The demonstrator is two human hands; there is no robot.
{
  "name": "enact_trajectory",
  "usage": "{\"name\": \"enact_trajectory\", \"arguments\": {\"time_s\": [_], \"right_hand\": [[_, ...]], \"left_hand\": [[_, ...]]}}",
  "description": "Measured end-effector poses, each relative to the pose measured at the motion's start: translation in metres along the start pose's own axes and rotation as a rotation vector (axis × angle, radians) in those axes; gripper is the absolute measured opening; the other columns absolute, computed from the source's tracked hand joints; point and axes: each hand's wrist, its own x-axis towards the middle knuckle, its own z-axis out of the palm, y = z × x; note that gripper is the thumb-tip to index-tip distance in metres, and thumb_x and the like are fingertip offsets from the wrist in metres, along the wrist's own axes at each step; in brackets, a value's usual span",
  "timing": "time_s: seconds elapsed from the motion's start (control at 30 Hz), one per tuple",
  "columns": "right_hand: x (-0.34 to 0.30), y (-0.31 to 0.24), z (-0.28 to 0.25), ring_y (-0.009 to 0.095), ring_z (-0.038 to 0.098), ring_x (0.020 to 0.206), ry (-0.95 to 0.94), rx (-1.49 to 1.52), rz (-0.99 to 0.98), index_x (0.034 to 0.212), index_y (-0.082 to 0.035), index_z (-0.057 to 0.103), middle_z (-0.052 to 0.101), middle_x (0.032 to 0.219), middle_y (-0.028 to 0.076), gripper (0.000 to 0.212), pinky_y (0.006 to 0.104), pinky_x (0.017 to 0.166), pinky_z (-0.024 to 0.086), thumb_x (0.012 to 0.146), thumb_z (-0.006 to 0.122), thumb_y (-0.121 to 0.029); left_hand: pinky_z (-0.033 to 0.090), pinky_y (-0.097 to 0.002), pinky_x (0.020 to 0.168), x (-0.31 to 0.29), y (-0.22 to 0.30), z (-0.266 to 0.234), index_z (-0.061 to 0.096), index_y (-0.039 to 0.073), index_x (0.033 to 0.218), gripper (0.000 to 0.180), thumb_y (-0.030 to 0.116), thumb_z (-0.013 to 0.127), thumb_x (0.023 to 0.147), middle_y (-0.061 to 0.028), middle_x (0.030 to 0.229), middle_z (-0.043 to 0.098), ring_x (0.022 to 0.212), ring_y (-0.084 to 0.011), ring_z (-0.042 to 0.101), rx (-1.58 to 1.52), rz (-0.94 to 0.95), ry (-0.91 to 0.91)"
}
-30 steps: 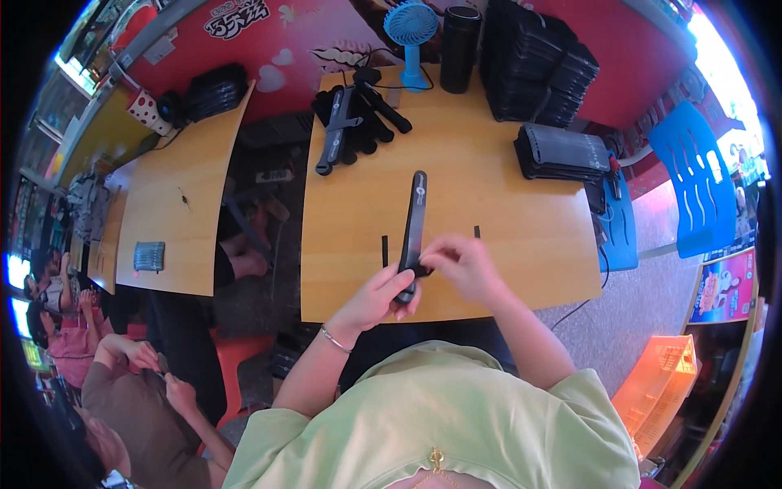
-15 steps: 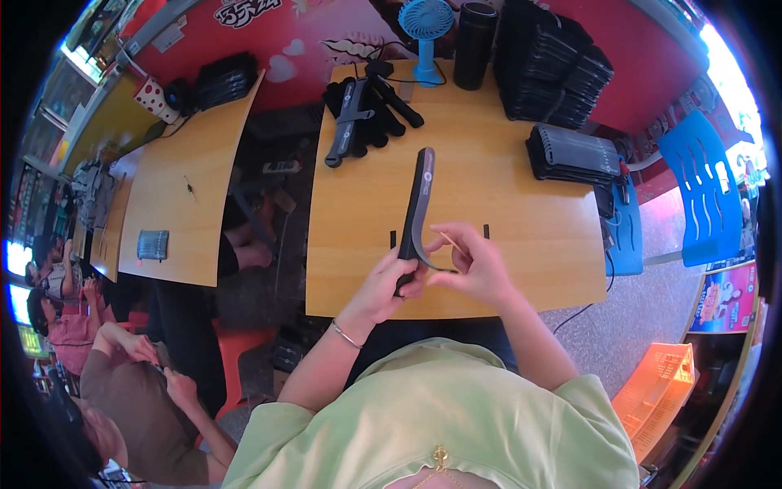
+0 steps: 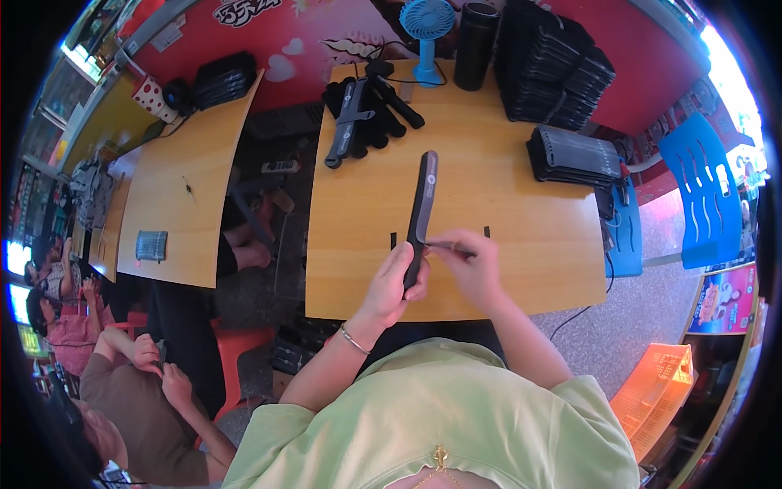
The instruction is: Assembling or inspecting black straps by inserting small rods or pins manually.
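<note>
As the left hand [image 3: 388, 287] holds a long black band [image 3: 423, 209], its pale printed logo [image 3: 432, 180] toward twelve o'clock over the table [image 3: 521, 285], the right hand [image 3: 476, 265] at its four o'clock pinches what seems a thin strip [image 3: 441, 244].

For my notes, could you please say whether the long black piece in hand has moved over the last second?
Yes: judged against the blue fan, the long black piece has moved slightly outward, toward it.
</note>
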Motion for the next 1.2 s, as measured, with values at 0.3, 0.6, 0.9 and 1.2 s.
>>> {"name": "enact_trajectory", "arguments": {"time_s": [0.3,0.6,0.9,1.2], "right_hand": [[0.039,0.046,-0.076,0.006,0.055,0.075,0.268,0.196,0.396,0.089,-0.003,0.062,0.063,0.079,0.0,0.006,0.0198,0.068,0.042,0.084,0.063,-0.005],[0.073,0.038,-0.123,0.004,0.053,0.072,0.584,0.242,0.142,0.085,-0.003,0.062,0.061,0.077,-0.004,0.002,0.0189,0.064,0.039,0.085,0.061,-0.003],[0.044,0.091,-0.096,0.028,0.061,0.089,-0.043,-0.77,-0.075,0.1,-0.01,0.065,0.064,0.101,0.007,0.034,0.0351,0.074,0.05,0.07,0.059,0.004],[0.032,0.081,-0.112,0.028,0.06,0.093,-0.003,-0.748,0.068,0.106,-0.011,0.063,0.063,0.107,0.007,0.028,0.0364,0.077,0.049,0.08,0.055,-0.006]], "left_hand": [[0.025,-0.0175,0.042,-0.041,0.024,-0.055,0.049,0.004,0.104,0.03,0.029,0.032,0.1,-0.0034,0.068,0.05,0.042,-0.0043,0.029,0.096,-0.266,-0.082],[0.026,-0.0195,0.04,-0.08,0.058,-0.106,0.049,0.001,0.102,0.033,0.031,0.034,0.099,-0.0051,0.065,0.05,0.037,-0.0049,0.03,0.026,-0.23,0.037],[0.033,-0.0229,0.05,-0.032,0.033,-0.064,0.047,0.004,0.105,0.033,0.033,0.034,0.098,-0.0038,0.075,0.047,0.048,-0.0088,0.038,-0.205,-0.069,-0.074],[0.049,-0.0364,0.075,-0.01,0.019,-0.042,0.042,0.006,0.122,0.035,0.031,0.038,0.098,-0.0085,0.097,0.051,0.08,-0.0213,0.057,-0.27,0.067,-0.066]]}}
